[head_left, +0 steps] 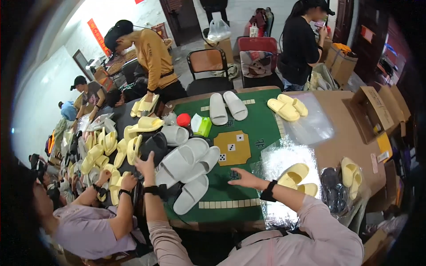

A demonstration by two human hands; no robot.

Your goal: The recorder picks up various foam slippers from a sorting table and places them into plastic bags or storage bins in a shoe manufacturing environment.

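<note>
Left hand (145,168): spread, thumb raised, at the left edge of the tabletop (262,119); just beside the black slipper (154,148) and an upright yellow slipper (134,150); cannot tell whether touching either.
Right hand (247,179): spread, holding nothing, above the green middle toward the near edge, apart from every slipper.
Grey slippers (177,162): heaped and overlapping by the left edge, close to the left hand; may slide toward the near edge after tugging at a lower one.
Black slipper: crowded between yellow and grey; may get dragged along, or picked up in the wrong colour, through a hasty grab.
Co-worker's hands (104,176): among yellow slippers beyond the left edge; may bump the left hand in so tight a space.
Silver bag (286,155): near the near edge, under a yellow pair (293,176); may skid, tipping that pair, if brushed by the right forearm.
Near right corner: another yellow pair (352,177) beside bagged black slippers (335,190); may fall from an elbow's nudge.
</note>
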